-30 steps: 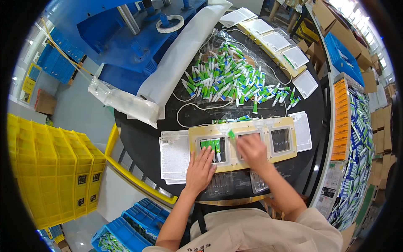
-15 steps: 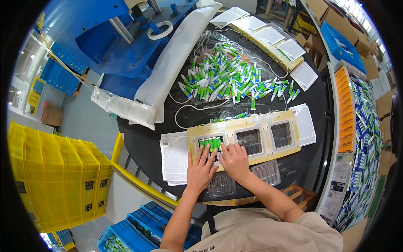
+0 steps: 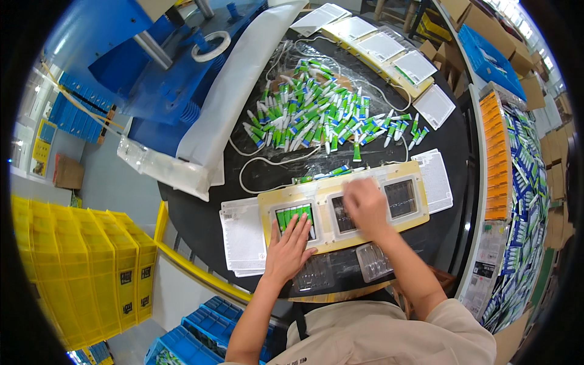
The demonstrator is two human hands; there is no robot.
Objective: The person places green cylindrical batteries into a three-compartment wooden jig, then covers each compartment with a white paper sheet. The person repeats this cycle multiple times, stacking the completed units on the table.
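Note:
A long cream frame point(image 3: 326, 237) with three windows lies on the near part of the black table. Its left window holds a row of small green-and-white squeeze tubes point(image 3: 293, 218). My left hand point(image 3: 288, 250) rests with fingers stretched over the lower part of these tubes, touching them. Above the middle window hangs my right hand point(image 3: 366, 208), blurred by motion, so its fingers and anything in them cannot be made out. It partly hides the dark middle window point(image 3: 344, 221). The right window point(image 3: 401, 199) shows a dark slotted inside without tubes.
A large pile of tubes point(image 3: 316, 112) lies beyond the frame, with a white cable point(image 3: 267, 163) beside it. White printed cards point(image 3: 240, 234) flank the frame. Clear plastic trays point(image 3: 374, 261) lie at the table's near edge. A blue machine point(image 3: 164, 91) stands at left.
My right hand has left the left window's tubes and moved right and up, over the middle window. My left hand stays on the tubes. The whole view has shifted slightly.

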